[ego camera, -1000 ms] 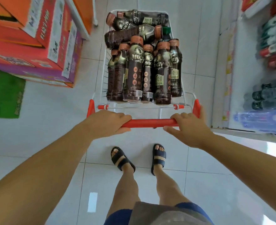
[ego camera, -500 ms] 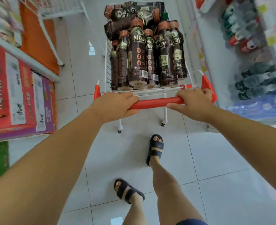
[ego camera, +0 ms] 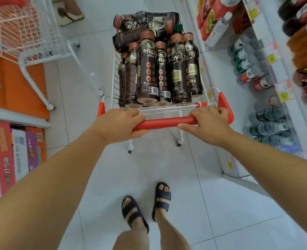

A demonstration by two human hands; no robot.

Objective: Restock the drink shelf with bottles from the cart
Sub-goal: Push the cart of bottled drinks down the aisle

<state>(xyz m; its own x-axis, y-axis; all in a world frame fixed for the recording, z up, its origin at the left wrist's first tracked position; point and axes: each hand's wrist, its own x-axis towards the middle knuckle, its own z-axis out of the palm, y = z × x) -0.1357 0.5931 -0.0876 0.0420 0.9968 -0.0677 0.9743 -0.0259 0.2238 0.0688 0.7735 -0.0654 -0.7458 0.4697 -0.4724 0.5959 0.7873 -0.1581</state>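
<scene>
Both hands clenched round red cart handle: left hand, right hand; coffee bottles fill cart, frame centre; drink shelf right.

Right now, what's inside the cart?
Dark coffee bottles fill the cart: a row standing upright at the handle end, more lying on their sides piled behind them. A green cap shows among those. Whatever sits beneath that pile is covered.
</scene>
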